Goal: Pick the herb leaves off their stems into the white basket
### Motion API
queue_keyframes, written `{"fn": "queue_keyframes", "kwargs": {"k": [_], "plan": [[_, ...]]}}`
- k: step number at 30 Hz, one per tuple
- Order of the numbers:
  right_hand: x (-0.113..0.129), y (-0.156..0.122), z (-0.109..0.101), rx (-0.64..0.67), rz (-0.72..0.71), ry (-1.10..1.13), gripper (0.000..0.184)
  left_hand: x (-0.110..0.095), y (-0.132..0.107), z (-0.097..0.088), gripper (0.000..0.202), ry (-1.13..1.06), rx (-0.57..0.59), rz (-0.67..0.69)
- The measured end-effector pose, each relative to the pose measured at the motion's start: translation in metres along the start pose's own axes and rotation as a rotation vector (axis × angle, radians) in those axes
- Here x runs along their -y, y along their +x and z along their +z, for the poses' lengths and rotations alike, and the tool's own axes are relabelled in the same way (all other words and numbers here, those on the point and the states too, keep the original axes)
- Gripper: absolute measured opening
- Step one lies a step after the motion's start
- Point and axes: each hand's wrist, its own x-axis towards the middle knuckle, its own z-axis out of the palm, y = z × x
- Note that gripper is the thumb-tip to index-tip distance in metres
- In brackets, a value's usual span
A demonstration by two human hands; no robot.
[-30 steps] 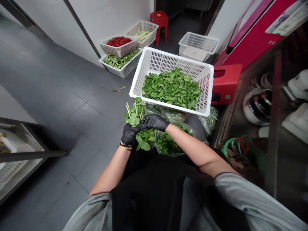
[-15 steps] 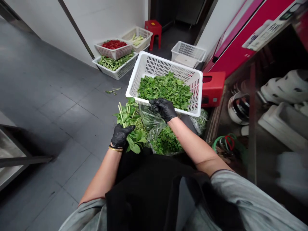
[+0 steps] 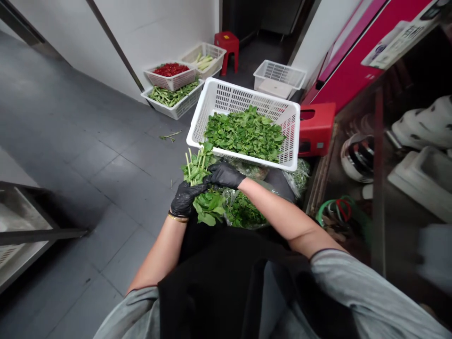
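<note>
Both hands wear black gloves. My left hand (image 3: pixel 185 198) is closed round a bunch of leafy green stalks (image 3: pixel 197 167), stem ends pointing up. My right hand (image 3: pixel 223 174) has its fingers pinched on the same bunch, just above the left hand. Under the hands lies a clear plastic bag of greens (image 3: pixel 243 209) on my lap. In front stands a white slotted basket (image 3: pixel 226 96) holding plucked green leaves (image 3: pixel 245 132).
By the wall are white baskets with red chillies (image 3: pixel 170 70), green beans (image 3: pixel 171 96) and pale stalks (image 3: pixel 204 59). Beyond stand a red stool (image 3: pixel 229 42), an empty white basket (image 3: pixel 278 77) and a red box (image 3: pixel 316 127). A metal shelf (image 3: pixel 21 230) is left.
My right hand came back from the white basket's near rim to the bunch in my left hand. The left hand lifted the bunch slightly.
</note>
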Motion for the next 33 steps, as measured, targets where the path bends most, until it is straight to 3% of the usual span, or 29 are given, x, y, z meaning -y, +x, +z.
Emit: {"fn": "queue_keyframes", "kwargs": {"k": [2,5,9,12,15,17,20,23,26,29,31,33], "plan": [[-0.008,-0.001,-0.008,-0.019,0.058,0.17,0.03,0.0,-0.003,0.001,0.054,-0.035,0.041,-0.051],[-0.017,-0.007,-0.031,-0.176,0.07,0.353,0.026,-0.002,-0.006,-0.001,0.048,-0.043,-0.031,-0.111],[-0.01,-0.02,-0.055,-0.447,-0.017,0.376,0.024,0.002,-0.006,-0.003,0.042,-0.042,-0.075,-0.11],[0.003,-0.024,-0.053,-0.463,-0.078,0.351,0.032,0.011,-0.004,-0.002,0.046,-0.015,-0.041,-0.098],[0.01,-0.021,-0.042,-0.268,-0.032,0.179,0.048,0.02,-0.003,0.001,0.05,0.067,-0.039,-0.075],[0.008,-0.016,-0.036,-0.195,0.042,-0.042,0.041,0.024,-0.003,0.004,0.053,0.116,-0.057,-0.054],[0.0,-0.007,-0.036,-0.24,0.044,-0.451,0.019,0.026,-0.002,0.008,0.055,0.111,-0.054,-0.051],[-0.012,0.0,-0.047,-0.347,-0.027,-0.707,0.019,0.024,-0.001,0.012,0.048,0.037,-0.042,-0.085],[-0.021,0.012,-0.079,-0.523,-0.043,-0.762,0.027,0.019,0.002,0.01,0.036,-0.021,-0.089,-0.142],[-0.028,0.028,-0.132,-0.67,-0.043,-0.755,0.035,0.015,0.006,0.006,0.027,-0.083,-0.131,-0.235],[-0.031,0.038,-0.167,-0.645,0.07,-0.777,0.043,0.014,0.01,0.004,0.025,-0.143,-0.15,-0.275],[-0.034,0.042,-0.188,-0.569,0.256,-0.828,0.055,0.015,0.014,0.004,0.024,-0.192,-0.171,-0.277]]}}
